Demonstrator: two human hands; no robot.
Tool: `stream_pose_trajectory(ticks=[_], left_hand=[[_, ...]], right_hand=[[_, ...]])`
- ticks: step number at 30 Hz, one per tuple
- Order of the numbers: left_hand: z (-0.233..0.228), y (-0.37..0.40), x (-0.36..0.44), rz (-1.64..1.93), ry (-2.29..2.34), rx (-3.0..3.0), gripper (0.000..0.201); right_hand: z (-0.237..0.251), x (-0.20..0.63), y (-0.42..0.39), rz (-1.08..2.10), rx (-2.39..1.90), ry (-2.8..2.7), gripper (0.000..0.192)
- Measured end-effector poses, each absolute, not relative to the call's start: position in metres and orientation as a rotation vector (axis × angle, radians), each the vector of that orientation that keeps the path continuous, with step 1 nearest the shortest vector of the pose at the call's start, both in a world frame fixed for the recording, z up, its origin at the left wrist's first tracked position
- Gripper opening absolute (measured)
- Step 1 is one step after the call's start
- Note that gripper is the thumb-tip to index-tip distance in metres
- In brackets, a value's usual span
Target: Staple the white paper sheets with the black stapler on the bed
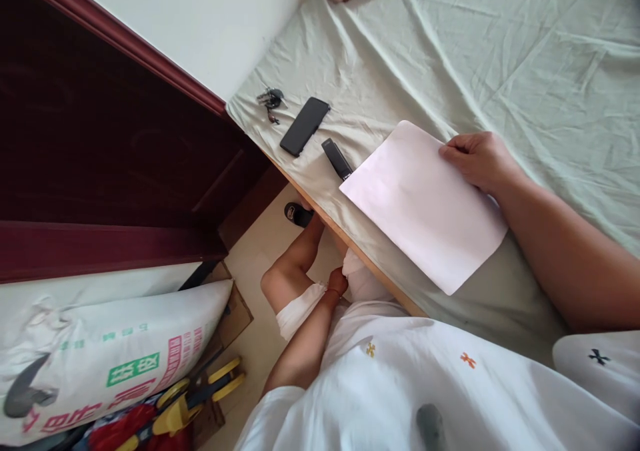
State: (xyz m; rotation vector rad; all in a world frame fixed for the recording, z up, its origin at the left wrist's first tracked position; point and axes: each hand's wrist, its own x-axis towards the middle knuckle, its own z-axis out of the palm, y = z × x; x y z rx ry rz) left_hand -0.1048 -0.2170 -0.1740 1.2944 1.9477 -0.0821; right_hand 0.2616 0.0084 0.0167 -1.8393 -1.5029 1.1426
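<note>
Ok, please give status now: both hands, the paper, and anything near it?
Right hand pinching white paper at its far corner, flat on bed sheet. Left hand down by lap, holding nothing visible. Black stapler touches paper edge.

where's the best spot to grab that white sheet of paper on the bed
Probably the near corner of the white sheet of paper, which sticks out over the bed edge. Pinch it from below and the near side: the rest lies flat, and the right hand already pins the far edge.
</note>
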Motion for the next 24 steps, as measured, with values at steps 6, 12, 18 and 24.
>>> stream_pose_trajectory(ticks=[6, 12, 18, 24], left_hand=[[-0.152, -0.247, -0.100, -0.151, 1.943, 1.233, 0.019], [-0.125, -0.268, -0.103, 0.119, 1.944, 1.418, 0.011], [-0.120, -0.242, -0.088, 0.319, 1.988, 1.539, 0.024], [-0.090, -0.215, -0.073, 0.332, 1.712, 1.570, 0.008]], right_hand=[[0.018, 0.261, 0.009, 1.142, -1.826, -1.508, 0.021], [0.020, 0.261, 0.009, 1.132, -1.860, -1.520, 0.020], [0.015, 0.261, 0.011, 1.132, -1.877, -1.501, 0.020], [0.023, 0.268, 0.009, 1.171, -1.973, -1.557, 0.023]])
